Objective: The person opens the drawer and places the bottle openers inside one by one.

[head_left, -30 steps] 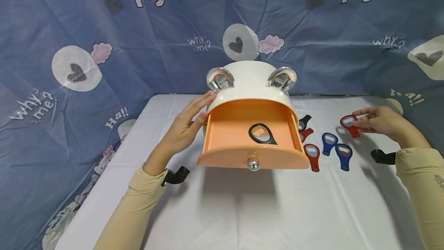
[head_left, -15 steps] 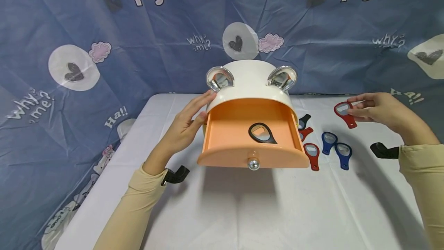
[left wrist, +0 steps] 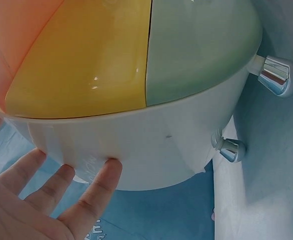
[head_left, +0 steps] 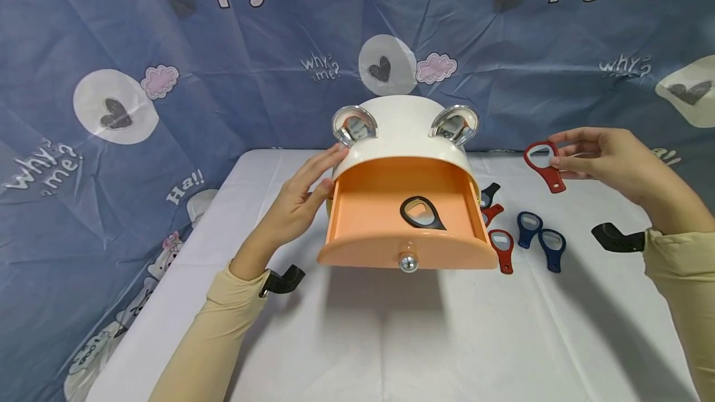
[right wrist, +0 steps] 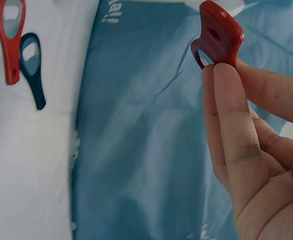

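Above the tabletop point(head_left: 447, 346), the right hand point(head_left: 614, 157) pinches a red opener point(head_left: 550, 175), higher than before.

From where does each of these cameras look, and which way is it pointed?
Head: worn on the person's head, facing forward and down at an open orange drawer; the left hand, right hand and both sleeves show.
Left wrist: worn there, facing the white case, yellow panel and green panel; part of the left hand shows.
Right wrist: worn there, facing a red ring-headed tool and blue backdrop; part of the right hand shows.
Shared: head and right wrist views both show the right hand pinching that tool.
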Available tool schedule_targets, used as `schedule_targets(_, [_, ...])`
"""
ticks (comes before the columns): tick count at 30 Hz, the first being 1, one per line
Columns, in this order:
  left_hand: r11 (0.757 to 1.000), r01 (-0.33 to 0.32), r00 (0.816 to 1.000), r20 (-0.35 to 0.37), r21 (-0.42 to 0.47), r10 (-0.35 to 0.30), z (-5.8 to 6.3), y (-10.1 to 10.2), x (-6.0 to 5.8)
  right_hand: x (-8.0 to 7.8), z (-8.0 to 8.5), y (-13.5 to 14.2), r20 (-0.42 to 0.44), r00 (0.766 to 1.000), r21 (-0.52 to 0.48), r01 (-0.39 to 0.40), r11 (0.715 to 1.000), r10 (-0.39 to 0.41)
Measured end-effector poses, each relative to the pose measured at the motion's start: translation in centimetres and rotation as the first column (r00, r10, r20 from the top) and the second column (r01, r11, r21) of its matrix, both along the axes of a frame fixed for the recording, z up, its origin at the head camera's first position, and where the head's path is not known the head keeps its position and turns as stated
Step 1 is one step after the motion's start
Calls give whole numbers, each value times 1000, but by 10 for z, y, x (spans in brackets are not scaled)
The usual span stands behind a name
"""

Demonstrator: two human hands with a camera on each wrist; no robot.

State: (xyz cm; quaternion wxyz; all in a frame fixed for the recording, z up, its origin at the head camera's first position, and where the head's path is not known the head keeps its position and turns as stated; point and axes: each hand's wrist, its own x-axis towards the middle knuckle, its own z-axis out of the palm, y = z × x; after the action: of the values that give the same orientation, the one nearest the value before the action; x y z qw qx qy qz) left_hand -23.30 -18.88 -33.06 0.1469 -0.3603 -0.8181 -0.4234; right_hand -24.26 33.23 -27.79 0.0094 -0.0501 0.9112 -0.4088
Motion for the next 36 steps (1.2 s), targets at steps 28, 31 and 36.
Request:
schedule_targets(28, [1000, -11, 1000, 15, -9, 11, 1, 0, 1, 25, 45, -52, -136, 990, -13, -27, 1000, 25])
schedule_targets(31, [1000, -8, 1000, 13, -9, 8, 1, 0, 1, 27, 48, -55, -144, 989, -14, -24, 1000, 22])
schedule_targets(36, [1000, -8, 1000, 13, -6, 8, 2, 0, 1, 33, 52, -63, -170, 985, 13, -19, 1000, 21])
